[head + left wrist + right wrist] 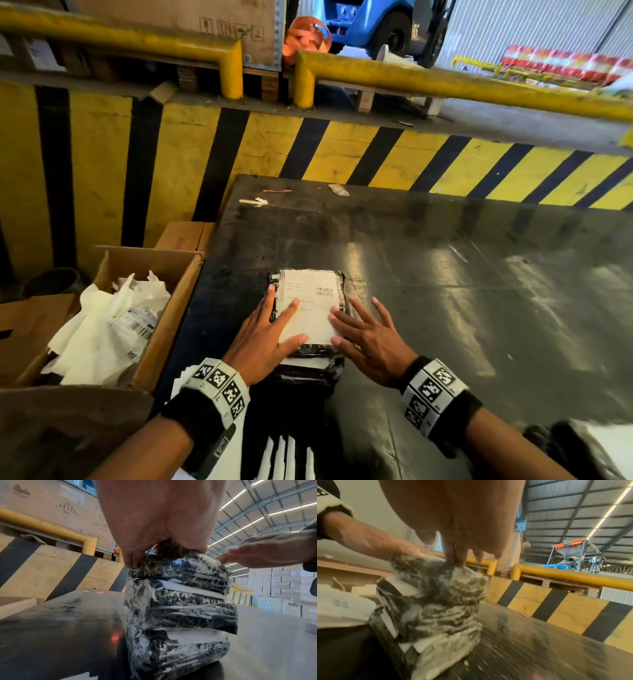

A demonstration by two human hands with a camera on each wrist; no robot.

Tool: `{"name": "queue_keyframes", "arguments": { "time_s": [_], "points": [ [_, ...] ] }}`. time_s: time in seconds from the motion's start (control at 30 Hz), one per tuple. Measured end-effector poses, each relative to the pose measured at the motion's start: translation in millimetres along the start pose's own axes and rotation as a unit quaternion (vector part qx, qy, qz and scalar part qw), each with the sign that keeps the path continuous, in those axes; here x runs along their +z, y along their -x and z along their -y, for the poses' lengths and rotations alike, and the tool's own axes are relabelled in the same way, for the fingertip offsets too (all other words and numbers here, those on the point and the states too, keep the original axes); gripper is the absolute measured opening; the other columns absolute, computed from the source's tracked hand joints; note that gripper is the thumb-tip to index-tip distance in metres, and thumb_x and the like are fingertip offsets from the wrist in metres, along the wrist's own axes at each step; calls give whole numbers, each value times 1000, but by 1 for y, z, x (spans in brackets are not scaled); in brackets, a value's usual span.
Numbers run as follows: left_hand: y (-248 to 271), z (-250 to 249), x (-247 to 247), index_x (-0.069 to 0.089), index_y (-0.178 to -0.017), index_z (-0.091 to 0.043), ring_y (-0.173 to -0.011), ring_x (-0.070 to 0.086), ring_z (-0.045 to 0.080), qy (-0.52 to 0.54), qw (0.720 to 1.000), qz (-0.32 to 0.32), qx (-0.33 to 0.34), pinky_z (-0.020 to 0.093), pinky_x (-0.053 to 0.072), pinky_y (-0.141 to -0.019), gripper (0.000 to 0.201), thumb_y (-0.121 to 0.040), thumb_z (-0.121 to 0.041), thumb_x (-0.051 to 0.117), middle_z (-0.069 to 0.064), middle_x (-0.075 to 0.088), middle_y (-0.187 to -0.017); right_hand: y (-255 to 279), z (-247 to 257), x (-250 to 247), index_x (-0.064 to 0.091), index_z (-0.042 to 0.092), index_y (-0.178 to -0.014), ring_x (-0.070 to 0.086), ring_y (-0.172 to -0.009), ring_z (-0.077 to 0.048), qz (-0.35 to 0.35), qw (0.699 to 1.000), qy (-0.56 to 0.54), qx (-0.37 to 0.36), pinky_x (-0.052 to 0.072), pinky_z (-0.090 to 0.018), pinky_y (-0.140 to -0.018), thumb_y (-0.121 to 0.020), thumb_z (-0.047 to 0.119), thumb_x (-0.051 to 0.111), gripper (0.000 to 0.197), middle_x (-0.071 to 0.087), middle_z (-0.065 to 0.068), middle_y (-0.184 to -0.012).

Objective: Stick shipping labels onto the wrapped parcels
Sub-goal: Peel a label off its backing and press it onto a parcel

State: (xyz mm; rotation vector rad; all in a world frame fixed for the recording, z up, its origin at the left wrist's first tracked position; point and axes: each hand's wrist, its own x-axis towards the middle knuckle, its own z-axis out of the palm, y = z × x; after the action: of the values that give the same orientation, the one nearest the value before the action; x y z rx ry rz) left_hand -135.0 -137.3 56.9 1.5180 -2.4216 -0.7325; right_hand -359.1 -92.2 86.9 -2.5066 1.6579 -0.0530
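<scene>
A stack of black parcels [180, 608] wrapped in clear film stands on the dark table [445, 274]. The top parcel [339, 284] carries a white shipping label [308, 301] with a barcode. My left hand [267, 335] lies flat on the label's left side, fingers spread and straight. My right hand [366, 332] presses the label's right edge with straight fingers. In the wrist views the stack [433, 608] shows white labels between its layers, and both palms sit on the top parcel.
An open cardboard box [164, 274] full of white label backing paper [102, 325] stands left of the table. A yellow-and-black striped wall [308, 147] and yellow rails [445, 82] lie beyond. A blue forklift [376, 20] is behind the rails.
</scene>
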Motion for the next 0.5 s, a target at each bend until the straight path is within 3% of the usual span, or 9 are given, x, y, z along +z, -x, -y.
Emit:
{"name": "queue_keyframes", "arguments": {
  "time_s": [0.1,0.2,0.3,0.4,0.5],
  "points": [
    [0,8,-4,-1,-147,-39,-145,-5,23,7,1000,-3,-8,42,9,-118,71,-89,-60,36,1,-25,-155,-22,31,6,27,21,-145,-9,-144,-18,-32,999,13,-15,-21,-43,-111,-82,65,-5,84,23,5,-155],
    [-1,6,-8,-1,-146,-40,-145,-4,23,9,1000,2,-1,43,9,-118,70,-90,-60,36,0,-26,-155,-18,32,20,24,24,-146,-6,-145,-20,-56,998,19,-27,-21,-41,-110,-89,62,6,71,20,7,-155],
    [-3,5,-8,0,-146,-40,-145,-2,24,-9,1000,5,2,43,10,-117,73,-85,-66,31,0,-26,-155,6,9,26,29,29,-144,14,-143,-25,-50,997,49,-22,-7,-48,-110,-96,55,14,57,28,9,-152],
    [-7,9,-4,0,-146,-40,-146,-3,24,-2,1000,-2,3,43,10,-117,77,-81,-71,26,0,-26,-154,15,0,25,34,27,-142,24,-141,-27,-67,995,71,-25,1,-49,-109,-97,54,15,55,33,8,-149],
    [-9,14,-1,1,-146,-41,-146,-1,23,1,1000,-13,11,44,14,-118,99,-61,-91,7,-1,-25,-155,6,13,27,37,24,-140,22,-141,-26,-74,992,93,-42,3,-49,-109,-96,57,20,58,35,5,-149]
  ]
}}
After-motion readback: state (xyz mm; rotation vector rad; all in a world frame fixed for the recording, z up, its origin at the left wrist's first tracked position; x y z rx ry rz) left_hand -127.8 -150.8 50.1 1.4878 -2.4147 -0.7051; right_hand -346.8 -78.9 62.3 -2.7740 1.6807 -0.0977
